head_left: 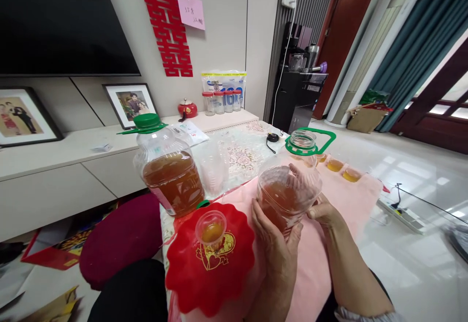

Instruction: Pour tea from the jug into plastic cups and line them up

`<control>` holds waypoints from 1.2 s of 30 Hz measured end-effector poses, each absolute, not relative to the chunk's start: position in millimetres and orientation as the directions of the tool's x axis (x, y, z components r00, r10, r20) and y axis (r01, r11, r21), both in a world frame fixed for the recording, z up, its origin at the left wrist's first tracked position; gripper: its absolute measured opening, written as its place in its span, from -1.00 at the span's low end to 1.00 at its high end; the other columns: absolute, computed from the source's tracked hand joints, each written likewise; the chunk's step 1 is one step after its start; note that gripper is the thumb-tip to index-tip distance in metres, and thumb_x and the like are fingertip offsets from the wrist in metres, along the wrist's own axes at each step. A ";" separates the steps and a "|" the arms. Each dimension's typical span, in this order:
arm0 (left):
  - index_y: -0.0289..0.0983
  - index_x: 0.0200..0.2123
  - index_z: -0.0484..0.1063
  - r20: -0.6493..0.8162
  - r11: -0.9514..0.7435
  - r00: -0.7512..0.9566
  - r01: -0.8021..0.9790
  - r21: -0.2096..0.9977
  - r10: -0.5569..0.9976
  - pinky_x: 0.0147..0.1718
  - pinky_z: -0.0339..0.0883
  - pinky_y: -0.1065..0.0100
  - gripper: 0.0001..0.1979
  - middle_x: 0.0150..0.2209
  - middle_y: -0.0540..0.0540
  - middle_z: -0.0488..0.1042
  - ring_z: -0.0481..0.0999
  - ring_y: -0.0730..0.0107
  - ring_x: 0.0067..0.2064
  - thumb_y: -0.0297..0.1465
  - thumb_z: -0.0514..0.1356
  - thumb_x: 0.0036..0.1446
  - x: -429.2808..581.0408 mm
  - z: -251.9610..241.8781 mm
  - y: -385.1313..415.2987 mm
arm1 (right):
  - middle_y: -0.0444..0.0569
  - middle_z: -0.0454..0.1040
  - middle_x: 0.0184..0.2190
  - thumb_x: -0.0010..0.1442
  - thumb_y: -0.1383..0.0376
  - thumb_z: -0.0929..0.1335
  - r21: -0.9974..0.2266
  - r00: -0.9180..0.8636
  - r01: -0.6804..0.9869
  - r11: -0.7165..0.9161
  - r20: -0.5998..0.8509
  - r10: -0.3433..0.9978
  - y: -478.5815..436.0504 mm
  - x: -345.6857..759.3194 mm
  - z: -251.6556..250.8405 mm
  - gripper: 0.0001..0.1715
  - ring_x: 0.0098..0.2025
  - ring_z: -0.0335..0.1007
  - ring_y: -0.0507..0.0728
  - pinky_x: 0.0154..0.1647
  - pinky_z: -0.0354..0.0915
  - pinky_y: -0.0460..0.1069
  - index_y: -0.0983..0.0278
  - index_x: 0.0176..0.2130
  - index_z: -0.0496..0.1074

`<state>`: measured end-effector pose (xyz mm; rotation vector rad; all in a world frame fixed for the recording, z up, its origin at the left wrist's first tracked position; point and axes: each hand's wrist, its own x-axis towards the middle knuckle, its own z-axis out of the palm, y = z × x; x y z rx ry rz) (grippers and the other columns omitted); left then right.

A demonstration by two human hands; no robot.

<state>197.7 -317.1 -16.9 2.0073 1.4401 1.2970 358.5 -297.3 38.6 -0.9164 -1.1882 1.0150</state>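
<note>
Both of my hands are wrapped round a clear plastic jug (pixel 283 197) of amber-brown liquid. Its mouth is uncapped, with a green carrying handle (pixel 331 139) round the neck. My left hand (pixel 276 234) grips the jug's near left side; my right hand (pixel 321 210) closes on its right side, some fingers behind it. Left of them lies a red scalloped tray (pixel 183 283) with a gold heart print. A small clear cup (pixel 211 228) of amber liquid stands on it. Beyond the tray is a second jug (pixel 173 180) of brown liquid, topped with a green cap (pixel 149 122).
Several small cups (pixel 334 166) of amber liquid stand on the pink cloth (pixel 351 200) at right. Stacked clear cups (pixel 214 171) are beside the second jug. A black corded item (pixel 272 138) lies farther back. A maroon stool (pixel 120 239) is at left, a power strip (pixel 402 217) on the floor.
</note>
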 end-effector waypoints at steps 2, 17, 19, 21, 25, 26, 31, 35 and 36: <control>-0.44 0.51 -0.36 0.535 -0.445 0.054 0.628 0.639 0.843 0.23 0.50 -0.13 0.08 0.39 -0.58 0.08 0.29 -0.27 0.39 -0.12 0.28 0.28 197.1 -14.9 -318.8 | 0.12 0.48 0.31 0.09 -0.10 0.55 -0.942 0.097 -0.147 0.302 0.291 0.952 -300.4 360.0 36.0 -0.03 0.31 0.40 0.44 0.29 0.31 0.46 0.08 0.37 0.33; -0.35 0.54 -0.41 0.571 -0.429 0.090 0.756 0.495 0.816 0.14 0.51 -0.27 0.26 0.42 -0.57 0.08 0.27 -0.41 0.39 -0.20 0.41 0.07 180.0 -1.3 -355.0 | 0.06 0.44 0.38 -0.11 -0.03 0.60 -0.916 0.177 -0.220 0.336 0.302 0.937 -315.9 373.9 43.5 0.06 0.45 0.26 0.46 0.41 0.19 0.41 0.06 0.33 0.42; -0.28 0.55 -0.45 0.537 -0.441 0.119 0.728 0.525 0.835 0.13 0.52 -0.27 0.32 0.44 -0.55 0.06 0.24 -0.42 0.42 -0.25 0.44 0.02 172.2 -3.1 -364.9 | 0.03 0.48 0.35 -0.07 -0.03 0.59 -0.904 0.240 -0.219 0.368 0.316 0.918 -319.0 378.5 44.4 -0.03 0.42 0.30 0.45 0.40 0.21 0.44 0.03 0.30 0.45; -0.21 0.55 -0.49 0.449 -0.415 0.133 0.665 0.621 0.884 0.23 0.46 -0.26 0.31 0.46 -0.49 0.02 0.21 -0.34 0.44 -0.31 0.43 0.03 161.1 -4.6 -373.7 | -0.01 0.52 0.31 0.03 0.01 0.56 -0.892 0.326 -0.207 0.401 0.324 0.888 -322.5 382.6 47.4 -0.19 0.40 0.34 0.42 0.39 0.23 0.46 0.01 0.24 0.50; -0.10 0.54 -0.33 0.317 -0.327 0.104 0.482 0.813 0.943 0.50 0.14 -0.15 0.08 0.52 -0.29 -0.08 0.05 -0.05 0.54 -0.36 0.33 0.18 130.1 4.3 -378.1 | -0.06 0.66 0.10 0.14 0.11 0.49 -0.874 0.489 -0.159 0.458 0.333 0.806 -330.8 385.5 61.4 -0.46 0.36 0.38 0.40 0.47 0.11 0.47 0.00 0.13 0.58; -0.12 0.54 -0.27 0.319 -0.326 0.093 0.436 0.838 0.943 0.52 0.11 -0.10 0.01 0.53 -0.27 -0.09 0.03 0.00 0.55 -0.34 0.30 0.22 121.4 9.1 -375.5 | -0.07 0.67 0.06 0.15 0.14 0.48 -0.870 0.528 -0.143 0.473 0.337 0.779 -333.5 384.3 66.4 -0.52 0.34 0.39 0.41 0.50 0.07 0.47 -0.01 0.09 0.60; -0.21 0.53 -0.09 0.319 -0.257 -0.110 0.377 0.890 0.941 0.43 0.28 -0.14 0.02 0.51 -0.29 -0.06 0.04 -0.17 0.53 -0.05 0.32 0.16 80.3 33.1 -343.5 | -0.01 0.62 -0.01 0.23 0.20 0.42 -0.850 0.665 -0.023 0.526 0.380 0.643 -354.6 360.0 98.9 -0.68 0.30 0.36 0.49 0.55 -0.07 0.47 -0.06 -0.02 0.64; -0.26 0.49 -0.06 0.209 -0.127 -0.148 0.431 0.893 0.967 0.48 0.15 -0.18 0.08 0.46 -0.30 0.01 0.11 -0.07 0.50 -0.07 0.36 0.03 54.4 39.5 -313.0 | 0.01 0.53 -0.04 0.22 0.20 0.43 -0.837 0.697 0.153 0.525 0.468 0.543 -372.1 325.5 125.9 -0.78 0.22 0.39 0.51 0.51 0.02 0.47 -0.11 -0.15 0.64; -0.27 0.49 -0.07 0.172 -0.096 -0.138 0.434 0.896 0.975 0.50 0.10 -0.15 0.08 0.47 -0.30 -0.01 0.09 -0.03 0.51 -0.09 0.36 0.03 49.6 38.7 -306.7 | 0.01 0.51 -0.09 0.21 0.21 0.43 -0.836 0.693 0.190 0.515 0.485 0.533 -375.1 317.3 130.7 -0.80 0.14 0.42 0.49 0.48 0.07 0.47 -0.11 -0.19 0.64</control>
